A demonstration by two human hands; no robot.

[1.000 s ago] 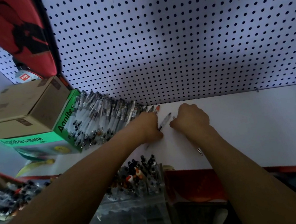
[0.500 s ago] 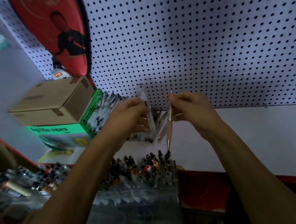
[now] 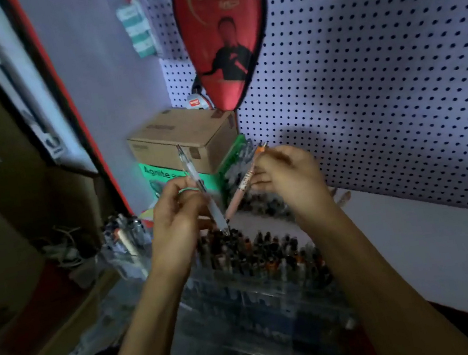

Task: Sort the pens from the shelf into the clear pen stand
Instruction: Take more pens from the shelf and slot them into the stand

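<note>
My left hand (image 3: pixel 176 217) grips a clear pen (image 3: pixel 196 180), held almost upright with its tip just above the pens in the clear pen stand (image 3: pixel 261 302). A pink pen with an orange top (image 3: pixel 244 184) slants down to the left from my right hand (image 3: pixel 288 181), which pinches its upper end. The two pens cross close to their tips over the stand. Behind my hands, a heap of pens (image 3: pixel 265 206) lies on the white shelf (image 3: pixel 420 239), partly hidden.
A cardboard box (image 3: pixel 183 137) sits on a green box (image 3: pixel 162 176) at the shelf's left end. A red racket cover (image 3: pixel 222 35) hangs on the pegboard (image 3: pixel 394 75). Another clear holder with pens (image 3: pixel 125 237) stands left of the stand.
Both hands left the shelf, each lifting a pen, and came toward me over the stand. The pens have tipped so their points cross. The camera swung left and down.
</note>
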